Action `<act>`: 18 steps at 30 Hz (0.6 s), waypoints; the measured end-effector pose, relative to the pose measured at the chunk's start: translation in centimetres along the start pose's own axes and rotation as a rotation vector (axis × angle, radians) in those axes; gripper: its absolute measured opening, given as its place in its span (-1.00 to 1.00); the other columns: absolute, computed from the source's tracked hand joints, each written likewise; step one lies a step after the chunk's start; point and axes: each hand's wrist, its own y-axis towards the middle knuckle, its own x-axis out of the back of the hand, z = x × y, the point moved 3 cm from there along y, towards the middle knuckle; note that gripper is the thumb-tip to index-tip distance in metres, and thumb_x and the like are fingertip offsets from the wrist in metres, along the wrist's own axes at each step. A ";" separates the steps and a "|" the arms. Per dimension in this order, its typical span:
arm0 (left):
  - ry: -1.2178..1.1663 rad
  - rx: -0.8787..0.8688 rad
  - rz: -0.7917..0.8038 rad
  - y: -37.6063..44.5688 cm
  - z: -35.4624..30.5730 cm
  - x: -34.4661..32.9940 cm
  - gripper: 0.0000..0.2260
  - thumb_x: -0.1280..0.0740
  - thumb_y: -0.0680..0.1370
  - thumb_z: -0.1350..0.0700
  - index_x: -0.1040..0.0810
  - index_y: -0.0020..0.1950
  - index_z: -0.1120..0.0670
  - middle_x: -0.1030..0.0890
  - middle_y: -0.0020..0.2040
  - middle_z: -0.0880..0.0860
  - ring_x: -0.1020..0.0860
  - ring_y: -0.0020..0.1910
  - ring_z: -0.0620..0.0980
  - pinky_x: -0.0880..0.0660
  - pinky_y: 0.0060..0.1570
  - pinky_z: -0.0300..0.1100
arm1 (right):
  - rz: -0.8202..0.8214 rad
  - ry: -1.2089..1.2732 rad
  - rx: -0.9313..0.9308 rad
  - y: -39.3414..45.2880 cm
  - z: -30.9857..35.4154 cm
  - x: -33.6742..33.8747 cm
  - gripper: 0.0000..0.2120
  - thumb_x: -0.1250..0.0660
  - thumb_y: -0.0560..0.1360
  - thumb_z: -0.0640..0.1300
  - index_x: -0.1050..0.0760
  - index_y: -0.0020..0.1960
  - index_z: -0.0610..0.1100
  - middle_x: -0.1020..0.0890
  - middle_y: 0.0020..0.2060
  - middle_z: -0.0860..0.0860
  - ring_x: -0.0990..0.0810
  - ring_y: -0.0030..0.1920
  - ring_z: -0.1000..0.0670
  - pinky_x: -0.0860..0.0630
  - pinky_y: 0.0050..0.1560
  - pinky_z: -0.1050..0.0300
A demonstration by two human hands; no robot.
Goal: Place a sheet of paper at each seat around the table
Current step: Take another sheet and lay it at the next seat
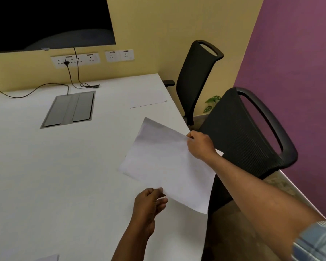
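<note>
Both hands hold one white paper sheet [167, 162] just above the white surface [64, 176] beside the nearer black mesh chair [248, 132]: left hand [149, 202] pinching its near edge, right hand [200, 145] its chair-side edge. Best lowered flat, squared to that chair

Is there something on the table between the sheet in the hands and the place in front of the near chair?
Nothing visible. The held sheet, pinched by the left hand and the right hand, hangs over bare table beside the near chair. The other sheet lies farther along, by the far chair.
</note>
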 end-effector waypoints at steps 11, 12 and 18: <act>-0.071 0.222 -0.122 9.6 1.3 -3.2 -0.88 -0.43 0.52 0.14 -0.64 -0.06 0.19 -0.74 -0.19 0.08 -0.66 -0.25 0.00 -0.54 -0.32 -0.18 | 0.192 -0.186 0.186 13.3 0.2 -9.6 -0.75 -0.11 0.56 -0.24 -0.54 0.06 -0.08 -0.64 0.00 -0.02 -0.55 0.04 -0.11 -0.30 0.11 0.11; -0.077 0.245 -0.140 10.4 1.6 -3.5 -0.88 -0.42 0.52 0.14 -0.64 -0.05 0.19 -0.74 -0.19 0.08 -0.66 -0.24 0.01 -0.55 -0.32 -0.17 | 0.215 -0.205 0.205 14.2 -0.1 -10.7 -0.75 -0.11 0.56 -0.24 -0.54 0.06 -0.07 -0.65 0.00 -0.02 -0.56 0.04 -0.10 -0.28 0.12 0.12; -0.100 0.318 -0.238 15.6 3.2 -5.2 -0.87 -0.40 0.54 0.14 -0.62 -0.02 0.21 -0.72 -0.20 0.09 -0.63 -0.31 0.00 -0.52 -0.38 -0.20 | 0.319 -0.301 0.294 19.3 -1.8 -16.3 -0.77 -0.12 0.57 -0.22 -0.53 0.07 -0.08 -0.65 -0.03 -0.02 -0.57 0.02 -0.10 -0.27 0.18 0.12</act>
